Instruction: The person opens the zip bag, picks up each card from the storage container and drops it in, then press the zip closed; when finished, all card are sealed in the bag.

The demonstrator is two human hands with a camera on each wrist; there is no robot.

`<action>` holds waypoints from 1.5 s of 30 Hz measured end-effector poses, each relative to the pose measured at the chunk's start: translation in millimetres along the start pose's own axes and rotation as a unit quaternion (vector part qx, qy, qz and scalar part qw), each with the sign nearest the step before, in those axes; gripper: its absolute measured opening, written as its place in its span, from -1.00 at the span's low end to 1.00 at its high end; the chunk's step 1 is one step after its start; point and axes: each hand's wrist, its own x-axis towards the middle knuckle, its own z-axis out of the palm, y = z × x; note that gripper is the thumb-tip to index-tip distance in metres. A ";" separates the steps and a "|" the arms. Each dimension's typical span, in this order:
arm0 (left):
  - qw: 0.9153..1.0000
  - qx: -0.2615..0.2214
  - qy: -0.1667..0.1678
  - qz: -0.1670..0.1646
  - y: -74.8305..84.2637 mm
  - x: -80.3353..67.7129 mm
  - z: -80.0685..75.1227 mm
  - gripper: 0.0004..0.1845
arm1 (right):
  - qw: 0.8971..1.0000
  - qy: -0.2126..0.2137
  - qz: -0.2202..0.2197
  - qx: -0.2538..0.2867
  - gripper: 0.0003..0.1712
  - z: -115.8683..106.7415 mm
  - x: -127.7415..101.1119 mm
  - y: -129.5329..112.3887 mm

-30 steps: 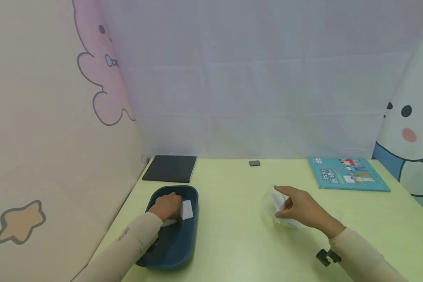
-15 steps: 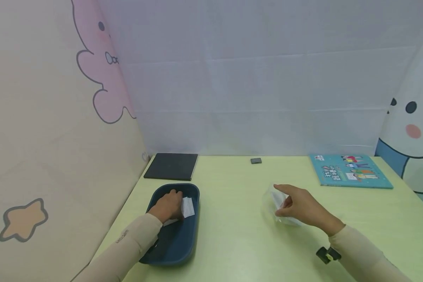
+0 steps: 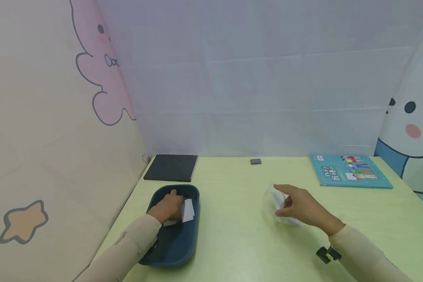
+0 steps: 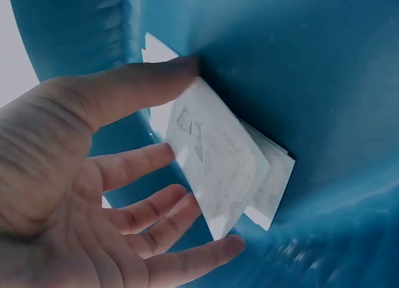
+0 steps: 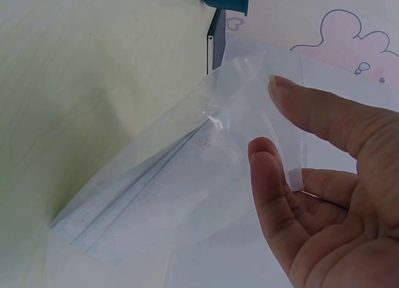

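My left hand (image 3: 169,205) reaches into a dark blue basin (image 3: 192,235) at the left of the table. Its thumb and fingertips are at opposite edges of a flat white paper piece (image 4: 215,154) with faint printed lines. More white paper pieces (image 4: 274,182) lie under and behind it on the basin floor. To the right, my right hand (image 3: 301,207) holds up a clear plastic bag (image 5: 187,207) by its edge, thumb and index finger apart. Inside the bag are flat, whitish sheets with pale blue edges; their kind cannot be told.
A black notebook (image 3: 170,167) lies behind the basin against the left wall. At the back of the yellow-green table (image 3: 229,219) is a small grey block (image 3: 255,161). A blue illustrated book (image 3: 350,171) lies at the back right. Walls of printed cloth enclose the table.
The left hand's fingers have shifted slightly inside the basin, and more of the white paper shows beside them. The right hand and the bag have stayed in place.
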 end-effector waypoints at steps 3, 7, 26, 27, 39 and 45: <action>1.000 0.006 -0.018 0.001 0.6 -1.1 1.7 -0.39 | 1.000 -0.003 0.004 0.001 -0.07 1.0 -0.6 0.2; 1.000 0.007 -0.025 0.004 0.6 -3.1 2.1 -0.36 | 1.000 -0.003 0.006 0.000 -0.07 1.0 -0.7 0.1; 0.996 -0.043 0.075 0.009 -7.1 -5.4 -38.6 -0.26 | 1.000 0.001 -0.011 -0.003 -0.07 -6.4 -0.7 -3.2; 0.996 -0.043 0.076 0.013 -6.1 -6.7 -41.6 -0.26 | 1.000 0.001 -0.010 -0.001 -0.07 -6.1 -0.9 -3.1; 0.993 -0.081 0.074 0.053 23.1 -15.0 -66.7 -0.19 | 1.000 0.000 0.002 0.006 -0.06 -0.3 -1.9 -1.1; 0.992 -0.055 0.064 0.090 62.9 -13.7 -72.6 -0.23 | 1.000 0.001 0.000 -0.002 -0.07 2.3 -0.6 0.8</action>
